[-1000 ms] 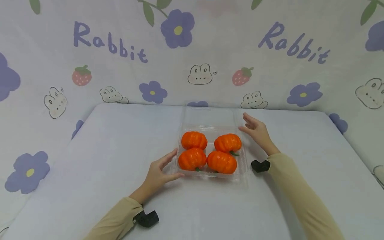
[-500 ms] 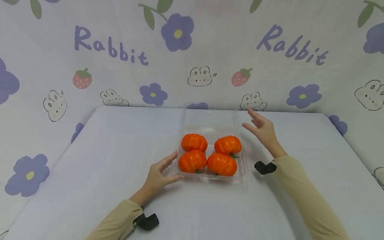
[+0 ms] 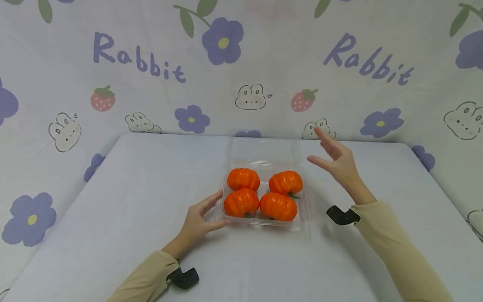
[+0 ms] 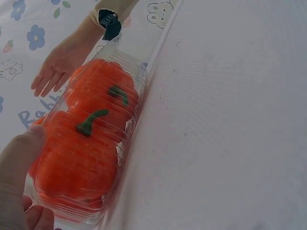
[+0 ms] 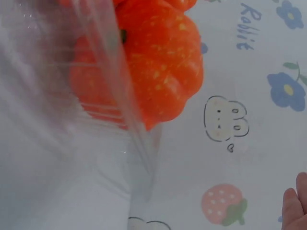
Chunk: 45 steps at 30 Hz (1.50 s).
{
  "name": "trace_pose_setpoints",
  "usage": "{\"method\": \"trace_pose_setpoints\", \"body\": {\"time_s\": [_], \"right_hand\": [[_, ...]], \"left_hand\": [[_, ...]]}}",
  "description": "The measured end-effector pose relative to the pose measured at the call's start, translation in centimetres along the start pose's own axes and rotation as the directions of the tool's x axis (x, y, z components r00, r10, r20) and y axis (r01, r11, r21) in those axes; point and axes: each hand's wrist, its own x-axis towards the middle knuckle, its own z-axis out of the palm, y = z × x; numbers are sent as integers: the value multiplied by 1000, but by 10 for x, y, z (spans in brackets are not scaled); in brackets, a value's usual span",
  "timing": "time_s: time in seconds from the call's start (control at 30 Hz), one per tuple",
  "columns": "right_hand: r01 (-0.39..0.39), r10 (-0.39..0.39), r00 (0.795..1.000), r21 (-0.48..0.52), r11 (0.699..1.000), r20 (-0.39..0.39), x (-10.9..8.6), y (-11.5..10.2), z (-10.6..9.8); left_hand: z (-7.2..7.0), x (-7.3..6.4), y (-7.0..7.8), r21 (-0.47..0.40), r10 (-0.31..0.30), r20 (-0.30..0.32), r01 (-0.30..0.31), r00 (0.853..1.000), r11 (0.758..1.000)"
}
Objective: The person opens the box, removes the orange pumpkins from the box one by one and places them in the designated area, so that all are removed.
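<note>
A clear plastic clamshell box [image 3: 264, 222] stands on the table with its lid [image 3: 264, 149] swung back. Several small orange pumpkins [image 3: 279, 206] with green stems sit inside in two rows. My left hand [image 3: 196, 220] holds the box's near left corner; in the left wrist view the thumb [image 4: 25, 151] lies at the rim and curled fingers [image 4: 41, 218] show lower down. Raised to the right of the lid, my right hand [image 3: 338, 164] holds nothing, fingers spread apart from the box. Only its fingertips [image 5: 293, 206] appear in the right wrist view.
The white tabletop [image 3: 132, 180] runs back to a cloth backdrop [image 3: 279, 54] printed with rabbits, flowers and strawberries. Black wrist-worn pieces [image 3: 342, 215] stick out at both sleeves. The lid stands between the pumpkins and the backdrop.
My right hand has moved away from the lid, rightward and upward, its fingers spreading wider. The left hand, the box and the pumpkins stay in place.
</note>
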Motion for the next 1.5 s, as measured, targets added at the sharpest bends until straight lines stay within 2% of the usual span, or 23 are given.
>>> {"method": "trace_pose_setpoints", "body": {"time_s": [0.23,0.4,0.6,0.67,0.83,0.93,1.07,1.27,1.5], "right_hand": [[40,-41,999,37,998,10,-4,1,-4],[102,-102,995,-13,995,9,-9,5,-8],[185,-184,982,-17,983,51,-20,-20,-7],[195,-195,978,14,981,80,-24,-23,-6],[186,-213,961,155,970,174,-30,-5,-7],[181,-224,950,200,963,218,-32,-1,-6],[194,-251,943,250,949,220,-36,0,0],[173,-262,938,350,921,226,-45,-2,13],[195,-299,916,355,914,267,-48,-4,20]], "left_hand": [[1,2,0,-15,-22,1,22,1000,1000],[1,3,-1,-42,-43,6,43,999,998],[0,3,0,-68,-65,2,65,998,996],[0,3,0,-70,-67,1,67,998,995],[1,3,1,-76,-64,0,63,998,995],[1,3,1,-78,-63,0,63,998,995],[1,3,0,-74,-68,1,68,998,995],[-1,1,0,-54,-58,2,58,998,997],[0,3,3,-71,-85,6,85,996,994]]}}
